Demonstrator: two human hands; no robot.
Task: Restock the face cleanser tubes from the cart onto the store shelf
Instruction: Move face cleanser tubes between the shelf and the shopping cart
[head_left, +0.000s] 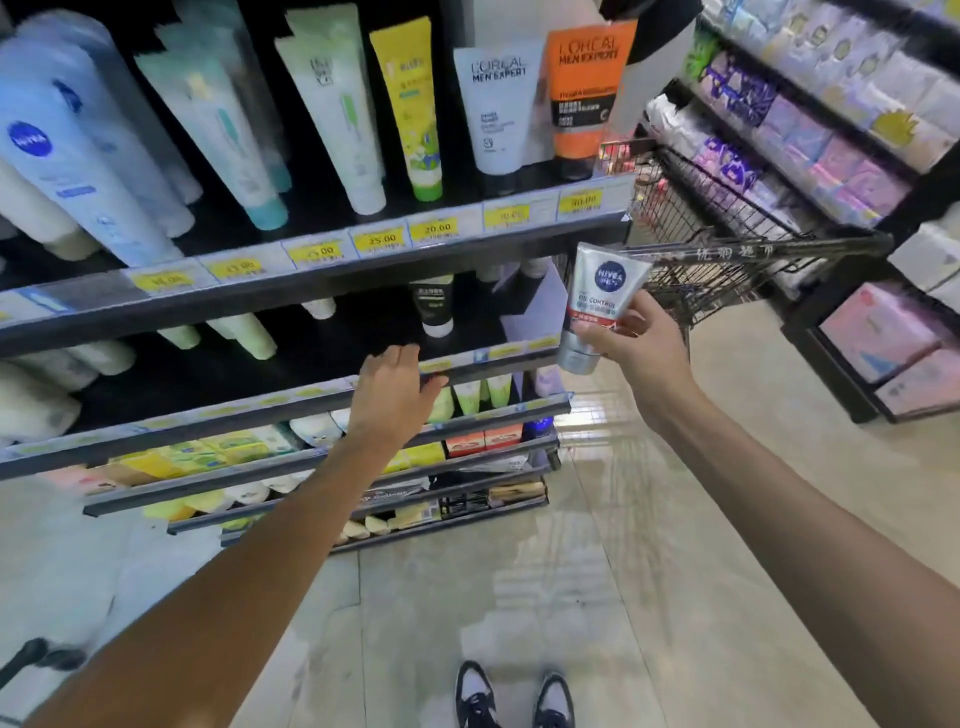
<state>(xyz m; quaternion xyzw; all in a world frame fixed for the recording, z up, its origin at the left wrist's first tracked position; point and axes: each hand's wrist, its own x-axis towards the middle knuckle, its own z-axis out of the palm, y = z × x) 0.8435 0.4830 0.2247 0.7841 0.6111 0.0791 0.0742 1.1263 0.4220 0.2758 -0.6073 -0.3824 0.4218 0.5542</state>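
Between the shelf end and the wire cart (737, 244), the right hand (636, 343) holds a silver Nivea Men cleanser tube (597, 306) in the air. Thumb and fingers are curled round its lower half, the thumb lying across the front just above the cap. The tube stands nearly upright, its long axis leaning slightly: the flat crimped end points up and a little right, the silver cap points down toward the floor, and the printed face is turned to the camera. It touches neither shelf nor cart.

The left hand (397, 395) reaches toward the second shelf (311, 400), fingers loosely extended and holding nothing, its fingertips at the price-label rail along the shelf's front edge. On that shelf, behind the hand, a black tube (434, 306) stands cap down. The top shelf (311, 283) above carries a row of tubes standing cap down, among them a white L'Oreal tube (493, 109) and an orange L'Oreal tube (584, 93) at its right end.
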